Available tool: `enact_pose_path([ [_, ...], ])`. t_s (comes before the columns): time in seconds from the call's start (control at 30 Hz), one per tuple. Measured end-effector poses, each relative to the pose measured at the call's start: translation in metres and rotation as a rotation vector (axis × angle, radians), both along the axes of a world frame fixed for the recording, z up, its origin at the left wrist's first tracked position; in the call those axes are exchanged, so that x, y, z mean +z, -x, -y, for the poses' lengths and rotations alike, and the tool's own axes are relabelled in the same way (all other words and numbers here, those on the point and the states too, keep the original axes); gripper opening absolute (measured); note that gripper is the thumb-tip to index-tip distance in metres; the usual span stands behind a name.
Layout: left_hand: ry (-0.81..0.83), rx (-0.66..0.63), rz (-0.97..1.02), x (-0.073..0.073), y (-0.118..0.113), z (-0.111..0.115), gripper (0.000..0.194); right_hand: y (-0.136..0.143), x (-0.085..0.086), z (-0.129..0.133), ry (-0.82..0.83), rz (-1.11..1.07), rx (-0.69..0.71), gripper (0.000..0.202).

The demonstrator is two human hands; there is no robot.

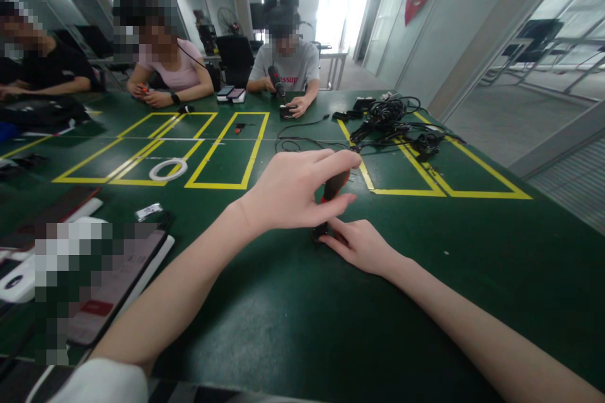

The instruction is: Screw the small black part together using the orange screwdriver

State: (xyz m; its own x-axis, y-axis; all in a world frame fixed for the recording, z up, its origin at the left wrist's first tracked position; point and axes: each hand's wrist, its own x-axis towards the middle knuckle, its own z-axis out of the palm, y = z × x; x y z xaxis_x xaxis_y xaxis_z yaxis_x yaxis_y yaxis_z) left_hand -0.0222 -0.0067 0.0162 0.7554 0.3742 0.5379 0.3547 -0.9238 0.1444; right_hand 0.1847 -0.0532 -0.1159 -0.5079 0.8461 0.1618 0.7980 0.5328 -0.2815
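Note:
My left hand (302,186) is above the table's middle, its thumb and fingers curled around the handle of a black and red screwdriver (334,185). The tool stands nearly upright, and its tip is hidden behind my hands. Just below and to the right, my right hand (362,244) rests low over the tabletop. Its thumb and forefinger pinch a small black part (320,231) under the screwdriver. Most of that part is covered, so its kind does not show.
A phone (118,289) lies at the left beside a white device (19,283). Beyond are a white ring of tape or cable (169,170), yellow tape rectangles and a heap of black cables (385,119). Across the green table (472,258), several people sit, one holding a power driver (276,80).

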Motion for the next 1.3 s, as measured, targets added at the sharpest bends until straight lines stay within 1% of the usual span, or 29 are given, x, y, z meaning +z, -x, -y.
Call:
enact_pose_path([
  [0.13,0.02,-0.015,0.002,0.0006,-0.0002,-0.0005,0.037,0.0,0.0004,0.0,-0.004,0.0,-0.003,0.024],
  [0.33,0.023,0.039,-0.036,-0.0004,0.0009,-0.0014,0.03,0.0011,0.0031,0.0011,0.017,0.039,-0.017,0.025],
  [0.43,0.026,0.011,-0.026,0.0007,0.0018,-0.0002,0.032,0.0008,0.0028,0.0013,0.012,0.028,-0.009,0.024],
  [0.57,-0.019,-0.002,0.013,0.0017,0.0012,0.0009,0.031,0.0002,0.002,0.0009,0.005,0.026,-0.004,0.025],
  [0.7,0.022,-0.027,0.023,-0.0002,0.0007,-0.0013,0.031,0.0004,0.0022,0.0008,0.006,0.026,-0.006,0.024],
  [0.77,0.03,-0.027,0.038,-0.0021,0.0012,-0.0031,0.032,0.0006,0.0021,0.0008,0.011,0.026,-0.011,0.024],
  [0.9,-0.014,0.001,0.043,-0.0051,0.0029,-0.0055,0.034,0.0001,0.0007,0.0002,0.011,0.04,-0.011,0.023],
  [1.03,-0.019,-0.024,0.051,-0.0046,0.0038,-0.0069,0.034,-0.0008,-0.0004,0.0,-0.007,0.027,-0.003,0.023],
  [1.23,-0.01,0.058,0.044,-0.0047,0.0033,-0.0086,0.033,0.0001,0.0014,0.0013,0.025,0.014,-0.017,0.025],
  [1.3,0.0,0.061,0.026,-0.004,0.004,-0.008,0.032,0.0,0.0016,0.0013,0.025,0.016,-0.017,0.025],
])
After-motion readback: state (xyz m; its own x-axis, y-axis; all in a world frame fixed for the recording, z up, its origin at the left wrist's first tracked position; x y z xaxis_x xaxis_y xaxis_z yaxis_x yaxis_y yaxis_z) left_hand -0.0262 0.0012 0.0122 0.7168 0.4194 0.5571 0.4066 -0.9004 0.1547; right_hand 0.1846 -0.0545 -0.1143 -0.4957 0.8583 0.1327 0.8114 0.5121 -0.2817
